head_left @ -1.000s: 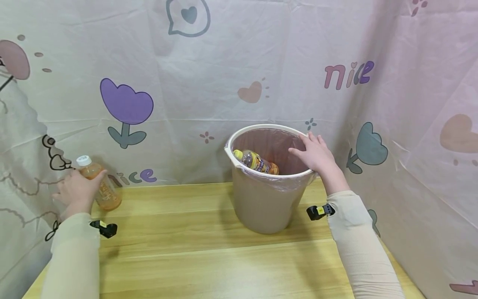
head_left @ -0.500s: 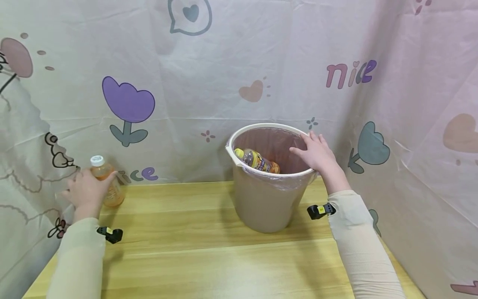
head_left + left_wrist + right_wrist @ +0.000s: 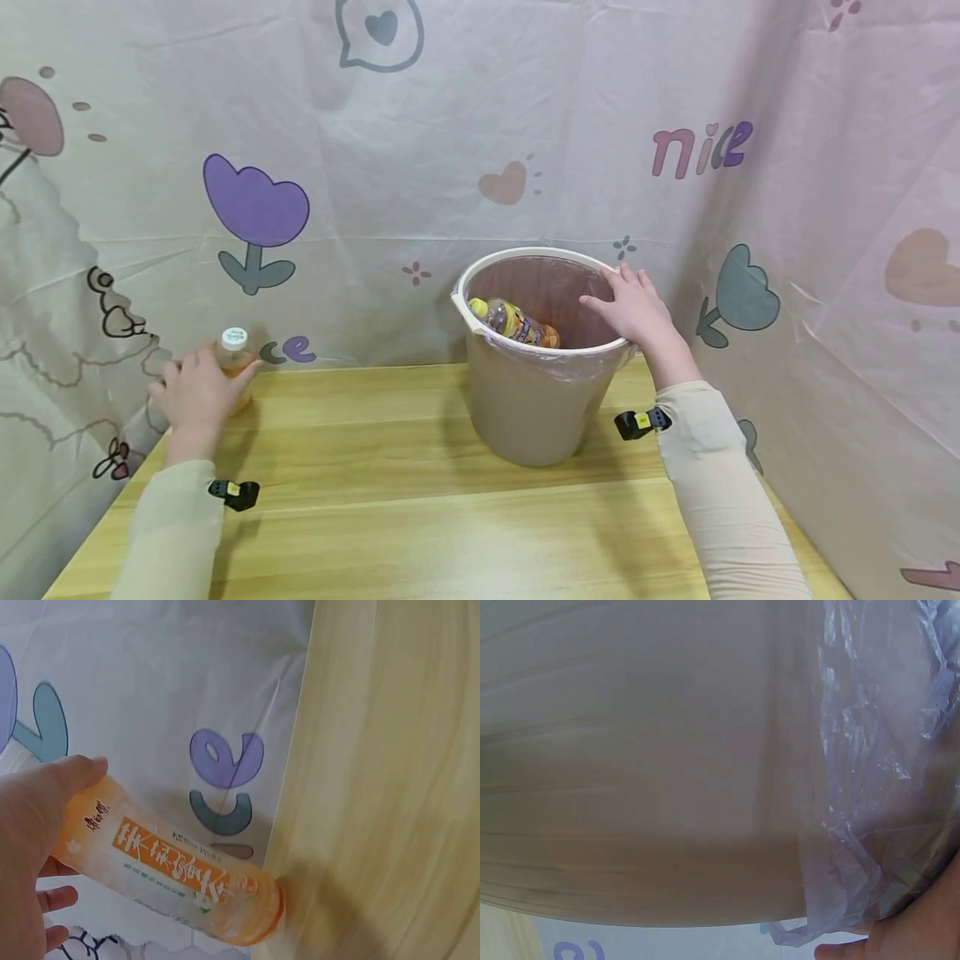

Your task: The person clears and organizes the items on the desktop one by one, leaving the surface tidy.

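My left hand grips a bottle of orange drink with a white cap, at the left side of the table near the back curtain. In the left wrist view its orange label faces the camera, the thumb lies across its upper part, and its base is close to the wooden surface. The head view shows mainly its cap and shoulder past the fingers. My right hand rests on the right rim of a beige bin, fingers spread and thumb over the opening. Inside the bin leans another orange drink bottle with a yellow cap.
A clear plastic liner folds over the bin's rim. The wooden table extends in front of both hands. Printed curtains enclose the back and both sides.
My left hand has moved to the right with the orange drink bottle, whose cap now sits lower in the head view. My right hand has stayed on the bin's rim.
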Demonstrator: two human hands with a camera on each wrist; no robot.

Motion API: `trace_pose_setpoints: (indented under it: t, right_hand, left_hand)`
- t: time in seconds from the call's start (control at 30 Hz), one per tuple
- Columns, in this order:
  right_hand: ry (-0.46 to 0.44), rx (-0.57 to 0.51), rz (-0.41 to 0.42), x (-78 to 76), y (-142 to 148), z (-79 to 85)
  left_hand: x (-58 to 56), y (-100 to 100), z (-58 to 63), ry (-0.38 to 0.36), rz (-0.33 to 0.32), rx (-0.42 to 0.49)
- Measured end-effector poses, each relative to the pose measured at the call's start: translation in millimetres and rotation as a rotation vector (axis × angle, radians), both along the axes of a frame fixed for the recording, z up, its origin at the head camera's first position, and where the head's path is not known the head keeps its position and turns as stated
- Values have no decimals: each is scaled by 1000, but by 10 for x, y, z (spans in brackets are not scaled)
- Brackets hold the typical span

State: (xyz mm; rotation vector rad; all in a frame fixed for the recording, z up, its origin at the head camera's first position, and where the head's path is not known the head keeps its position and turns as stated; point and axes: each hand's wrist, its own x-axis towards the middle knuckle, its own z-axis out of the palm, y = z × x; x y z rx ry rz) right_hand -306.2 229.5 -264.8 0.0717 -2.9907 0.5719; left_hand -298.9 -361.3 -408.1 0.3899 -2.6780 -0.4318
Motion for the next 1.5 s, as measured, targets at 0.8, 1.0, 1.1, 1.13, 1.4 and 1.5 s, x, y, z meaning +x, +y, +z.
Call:
trace_pose_setpoints:
  t: [0.8,1.0,1.1,1.13,1.4,1.5]
  right_hand:
    - [9,-6,11,-4,-24,5]
    - [7,-3,12,0,-23,6]
    - [7,0,12,0,-14,6]
    - [7,2,11,-1,-10,5]
    - [9,1,12,-4,1,3]
    - [9,1,11,-9,-2,4]
  left_hand:
    - [249,505,-71,276,-127,-78]
    - [300,698,-29,396,-153,-90]
    - [299,794,-16,431,-169,-89]
    - [298,828,-11,443,-176,-89]
    - [311,1084,47,538,-240,-85]
    - [311,1158,79,567,-255,-87]
